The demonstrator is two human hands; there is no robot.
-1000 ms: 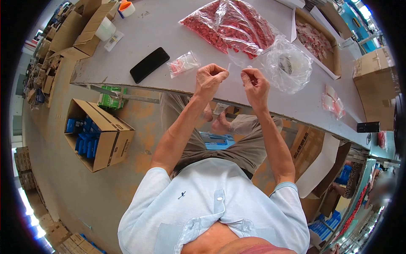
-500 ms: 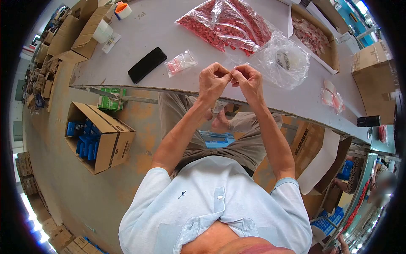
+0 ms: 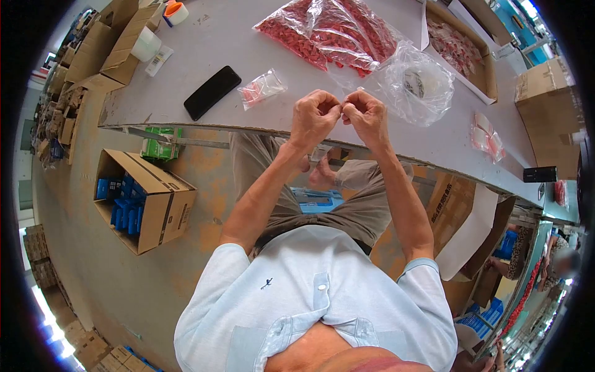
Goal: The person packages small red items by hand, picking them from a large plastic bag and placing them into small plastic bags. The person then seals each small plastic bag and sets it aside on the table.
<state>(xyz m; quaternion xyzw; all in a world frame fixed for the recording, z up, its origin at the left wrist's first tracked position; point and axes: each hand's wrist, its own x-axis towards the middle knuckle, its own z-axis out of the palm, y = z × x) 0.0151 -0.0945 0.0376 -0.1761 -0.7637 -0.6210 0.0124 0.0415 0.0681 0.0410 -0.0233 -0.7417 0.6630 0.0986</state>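
Note:
My left hand [image 3: 315, 118] and my right hand [image 3: 367, 116] meet fingertip to fingertip above the table's front edge. Both are closed in a pinch, and whatever sits between the fingers is too small or hidden to name. Just beyond them lies a large clear bag of small red pieces [image 3: 328, 37]. To its right is a crumpled clear plastic bag [image 3: 414, 84] with a roll of tape [image 3: 423, 83] at it. Left of my left hand is a small clear packet with red and white contents [image 3: 262, 89], and past that a black phone [image 3: 212, 93].
An open carton tray [image 3: 455, 53] of wrapped red pieces stands at the back right. More small packets [image 3: 486, 137] and a black object [image 3: 540, 174] lie near the right edge. On the floor at left, a carton [image 3: 167, 204] holds blue boxes. Another person is at far right.
My hands stay at nearly the same place, still pinched, with the fingertips shifted very slightly. The whole view has moved a little; the things on the table lie as before.

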